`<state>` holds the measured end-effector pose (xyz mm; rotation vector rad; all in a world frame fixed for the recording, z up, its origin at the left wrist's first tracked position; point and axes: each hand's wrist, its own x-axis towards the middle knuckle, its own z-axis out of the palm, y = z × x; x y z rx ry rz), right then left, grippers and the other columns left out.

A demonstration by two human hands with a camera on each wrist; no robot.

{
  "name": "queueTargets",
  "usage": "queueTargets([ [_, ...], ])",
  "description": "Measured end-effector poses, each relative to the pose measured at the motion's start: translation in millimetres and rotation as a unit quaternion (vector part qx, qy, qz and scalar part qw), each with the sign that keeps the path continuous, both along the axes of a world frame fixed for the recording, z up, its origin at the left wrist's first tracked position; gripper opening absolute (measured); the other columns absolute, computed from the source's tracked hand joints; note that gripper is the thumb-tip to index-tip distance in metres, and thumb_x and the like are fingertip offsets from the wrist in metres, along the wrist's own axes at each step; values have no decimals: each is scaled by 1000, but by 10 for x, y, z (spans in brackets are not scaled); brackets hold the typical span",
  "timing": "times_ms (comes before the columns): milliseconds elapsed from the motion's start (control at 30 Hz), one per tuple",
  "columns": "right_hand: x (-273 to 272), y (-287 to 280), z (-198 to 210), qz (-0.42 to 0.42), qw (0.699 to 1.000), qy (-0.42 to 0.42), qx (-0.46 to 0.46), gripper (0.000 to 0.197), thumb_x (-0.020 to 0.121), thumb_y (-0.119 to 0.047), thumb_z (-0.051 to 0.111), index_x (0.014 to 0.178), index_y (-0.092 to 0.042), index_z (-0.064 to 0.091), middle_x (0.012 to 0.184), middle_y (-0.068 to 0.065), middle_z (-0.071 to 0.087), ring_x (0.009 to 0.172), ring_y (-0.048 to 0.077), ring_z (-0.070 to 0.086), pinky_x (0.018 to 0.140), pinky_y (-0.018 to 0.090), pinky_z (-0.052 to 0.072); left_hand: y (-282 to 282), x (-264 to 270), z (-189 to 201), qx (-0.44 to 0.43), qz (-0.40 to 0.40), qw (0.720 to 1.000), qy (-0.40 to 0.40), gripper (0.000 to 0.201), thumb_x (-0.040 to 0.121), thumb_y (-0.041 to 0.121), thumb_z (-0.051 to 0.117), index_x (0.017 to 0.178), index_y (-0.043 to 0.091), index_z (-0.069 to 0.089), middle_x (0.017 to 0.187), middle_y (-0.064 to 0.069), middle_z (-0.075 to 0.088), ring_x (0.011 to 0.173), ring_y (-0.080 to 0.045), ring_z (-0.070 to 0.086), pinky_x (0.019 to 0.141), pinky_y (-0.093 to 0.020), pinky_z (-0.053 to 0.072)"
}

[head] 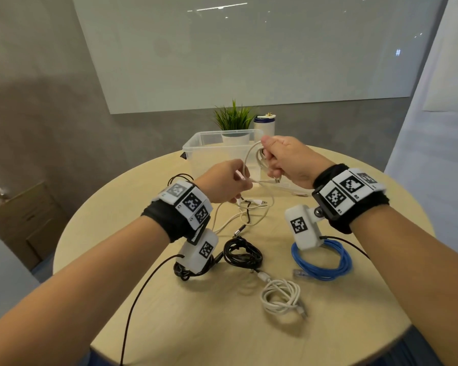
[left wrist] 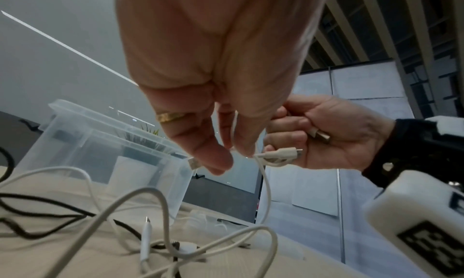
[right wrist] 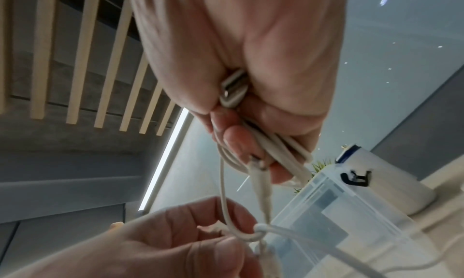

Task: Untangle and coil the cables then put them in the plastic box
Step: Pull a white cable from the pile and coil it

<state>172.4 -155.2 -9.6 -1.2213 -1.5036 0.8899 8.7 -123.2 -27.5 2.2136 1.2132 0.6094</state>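
Note:
My right hand (head: 280, 159) is raised in front of the clear plastic box (head: 196, 146) and grips a bunch of loops of a beige cable (head: 249, 154), with a metal plug (right wrist: 233, 89) showing in the fist. My left hand (head: 230, 180) pinches the same beige cable (left wrist: 263, 183) a little lower and to the left. From there the cable hangs down into a loose tangle of white and black cables (head: 246, 210) on the round table (head: 117, 260). The box stands at the table's far side.
Three coiled cables lie nearer to me: a black one (head: 242, 252), a blue one (head: 325, 262) and a white one (head: 280, 297). A potted plant (head: 233, 120) and a white canister (head: 265, 125) stand behind the box. A cardboard box (head: 19, 220) sits on the floor at left.

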Motion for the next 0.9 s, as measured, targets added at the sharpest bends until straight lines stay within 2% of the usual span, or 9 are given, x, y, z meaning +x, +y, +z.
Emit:
queueTargets([
  [133,51,33,-77,6,998,55,-30,38,106,-30,33,76,-10,47,49,-3,31,43,11,31,55,26,36,-9,52,-50,-77,31,996,28,32,94,36,57,95,5,61,89,-9,72,75,-19,71,67,-28,59],
  [267,45,25,-71,17,991,128,-21,38,106,-30,31,79,-10,49,48,-3,34,45,13,34,61,29,38,-62,129,-114,-108,12,992,57,37,95,43,52,101,9,63,93,-1,69,76,-13,66,62,-22,56],
  [367,25,-2,-16,33,984,173,-14,38,106,-31,30,81,-10,48,49,-3,35,49,14,36,56,24,40,-55,200,-125,-101,11,994,-45,28,95,35,55,105,11,65,100,-2,68,70,-10,62,56,-21,51],
  [500,51,-17,48,41,980,193,-8,37,106,-30,31,80,-10,48,51,-3,34,52,13,33,52,22,37,-29,229,-84,-67,39,980,-185,20,96,23,56,92,7,68,89,-1,68,62,-6,58,50,-19,43],
  [567,71,-8,51,26,984,174,-3,37,106,-30,31,79,-10,48,49,-4,35,49,13,33,57,25,39,-17,205,-59,-44,37,982,-183,20,96,20,54,92,6,68,86,0,67,61,-5,58,50,-18,42],
  [667,84,24,16,-21,994,110,18,37,106,-28,30,78,-11,47,48,-4,34,45,11,33,57,27,37,-40,169,-31,-20,1,994,-112,17,97,17,53,95,8,67,87,1,67,64,-5,60,54,-17,46],
  [767,79,67,-64,-62,997,-21,38,35,105,-27,32,78,-13,48,54,-1,36,47,12,36,52,27,37,-88,163,0,13,-33,998,-54,18,97,16,51,90,11,66,84,-2,67,67,-8,62,62,-25,51],
  [833,85,92,-113,-79,990,-106,44,34,104,-28,33,78,-15,50,59,-1,42,52,14,40,55,31,38,-111,162,28,35,-52,998,-20,19,98,16,49,89,11,65,90,-7,69,71,-10,62,69,-31,54],
  [900,99,105,-133,-100,977,-183,48,34,104,-29,33,79,-16,51,65,0,46,58,15,43,60,31,37,-131,146,51,47,-83,995,26,19,98,15,46,90,13,64,89,-3,67,73,-9,62,72,-31,53],
])
